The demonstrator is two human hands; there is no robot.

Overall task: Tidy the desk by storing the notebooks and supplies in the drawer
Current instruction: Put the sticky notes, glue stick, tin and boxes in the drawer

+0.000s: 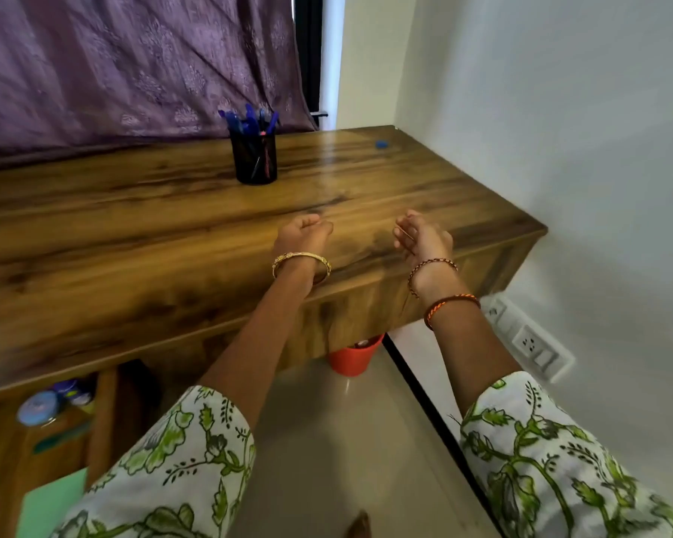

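Hands over near edge of brown wood-grain bench (133, 234). Black mesh pen cup with blue pens (255, 155) stands upright, farther back and left; left hand (302, 234) nearer, I judge. Both hands' fingers loosely curled, holding nothing; right hand (424, 238) alongside.

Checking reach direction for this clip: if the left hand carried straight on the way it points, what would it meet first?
Probably the black pen holder: the left hand points away over the desk, slightly leftward, with bare wood between. Depth is unclear; it might pass just to the right.
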